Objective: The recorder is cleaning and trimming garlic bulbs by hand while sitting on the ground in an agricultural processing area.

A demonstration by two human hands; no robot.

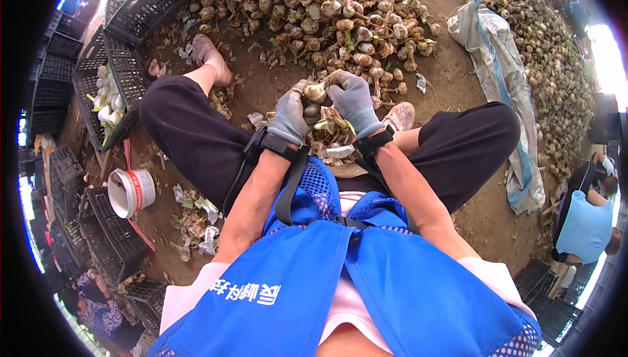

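Between my two gloved hands, just above the ground between my legs, is a garlic bulb [315, 93] with brownish outer skin. My left hand [293, 112], in a grey knit glove, grips the bulb from its left side. The fingers of my right hand [351, 94], gloved alike, are closed at the bulb's upper right, on what looks like its stem or skin; the fingertips are partly hidden. Below the hands lie peeled garlic skins and leaves [336, 124]. A large heap of unpeeled garlic bulbs [338, 13] spreads just beyond my hands.
A black plastic crate [128, 70] at the left holds cleaned white garlic [109, 97]. Below it stands a white bucket [142, 191]. On the right lie a crumpled woven sack [500, 72] and a bigger garlic heap [554, 77]. People sit at the far right [584, 224] and lower left [100, 308].
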